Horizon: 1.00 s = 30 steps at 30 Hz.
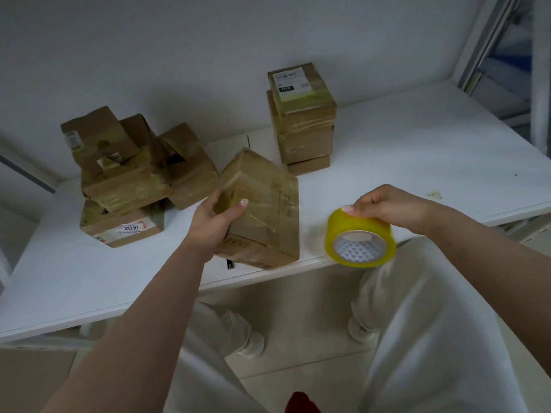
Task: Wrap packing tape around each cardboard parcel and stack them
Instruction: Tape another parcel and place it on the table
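— What is the setting?
— A white table (417,162) against a pale wall, with cardboard parcels on it.

— How many parcels?
— One parcel in hand (262,210), standing on the table near its front edge. To the left lies a loose heap (131,177), where I count about five boxes, though the overlap makes that uncertain. At the back stands a neat stack (302,120) of three taped boxes.

— And the hands?
— The left hand (213,217) grips the near parcel's left corner, thumb across its front face. The right hand (384,205) pinches one yellow tape roll (359,238) by its top, held above the table's front edge, just right of the parcel and apart from it.
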Available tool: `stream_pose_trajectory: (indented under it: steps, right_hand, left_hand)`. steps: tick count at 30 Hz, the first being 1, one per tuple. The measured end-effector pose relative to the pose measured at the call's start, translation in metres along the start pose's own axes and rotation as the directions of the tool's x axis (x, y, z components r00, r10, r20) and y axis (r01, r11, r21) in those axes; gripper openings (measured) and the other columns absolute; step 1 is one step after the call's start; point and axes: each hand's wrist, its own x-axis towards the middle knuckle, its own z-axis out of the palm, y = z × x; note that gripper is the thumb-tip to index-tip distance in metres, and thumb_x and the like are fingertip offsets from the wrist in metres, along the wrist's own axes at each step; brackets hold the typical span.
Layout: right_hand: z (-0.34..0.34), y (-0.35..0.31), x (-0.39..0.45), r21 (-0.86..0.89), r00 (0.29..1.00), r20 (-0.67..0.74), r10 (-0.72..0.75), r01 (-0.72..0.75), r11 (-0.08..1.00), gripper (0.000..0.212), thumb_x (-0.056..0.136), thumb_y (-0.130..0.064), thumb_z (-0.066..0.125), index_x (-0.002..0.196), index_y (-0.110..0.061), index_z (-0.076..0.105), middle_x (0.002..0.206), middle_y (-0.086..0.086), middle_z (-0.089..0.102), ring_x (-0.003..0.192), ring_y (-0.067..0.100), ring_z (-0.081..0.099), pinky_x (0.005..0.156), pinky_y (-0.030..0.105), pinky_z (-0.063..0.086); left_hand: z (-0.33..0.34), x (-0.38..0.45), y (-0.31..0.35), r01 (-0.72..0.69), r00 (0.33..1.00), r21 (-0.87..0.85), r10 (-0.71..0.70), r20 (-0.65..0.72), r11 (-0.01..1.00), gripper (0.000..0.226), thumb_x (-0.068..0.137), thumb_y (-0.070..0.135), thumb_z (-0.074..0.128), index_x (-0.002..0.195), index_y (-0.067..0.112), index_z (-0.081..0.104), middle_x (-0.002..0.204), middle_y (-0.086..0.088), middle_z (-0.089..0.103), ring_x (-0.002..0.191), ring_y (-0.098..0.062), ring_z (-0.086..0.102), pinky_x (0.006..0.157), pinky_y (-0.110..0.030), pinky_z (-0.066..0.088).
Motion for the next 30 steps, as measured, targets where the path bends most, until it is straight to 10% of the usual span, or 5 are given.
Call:
stream_pose_trajectory:
  steps: [9, 30]
  right_hand:
    - [0.005, -0.015, 0.002, -0.117, 0.994, -0.106, 0.029, -0.042, 0.992, 0.038, 0.078, -0.053, 0.071, 0.083, -0.016, 0.077, 0.081, 0.002, 0.073, 0.079, 0.02, 0.07, 0.076, 0.032, 0.055]
    - [0.004, -0.035, -0.002, 0.049, 0.997, -0.08, 0.014, -0.01, 0.999, 0.067, 0.057, -0.069, 0.066, 0.093, -0.014, 0.074, 0.094, 0.008, 0.073, 0.095, 0.027, 0.067, 0.099, 0.044, 0.048]
  left_hand:
    - [-0.014, -0.016, 0.011, -0.027, 0.995, -0.279, 0.053, 0.086, 0.96, 0.035, 0.091, 0.033, 0.063, 0.124, 0.023, 0.063, 0.106, 0.001, 0.072, 0.093, -0.019, 0.071, 0.062, -0.03, 0.057]
    - [-0.024, -0.022, -0.006, 0.105, 0.994, -0.622, -0.062, 0.091, 0.776, 0.024, 0.094, 0.037, 0.053, 0.104, 0.02, 0.066, 0.091, -0.002, 0.075, 0.079, -0.019, 0.072, 0.077, -0.036, 0.052]
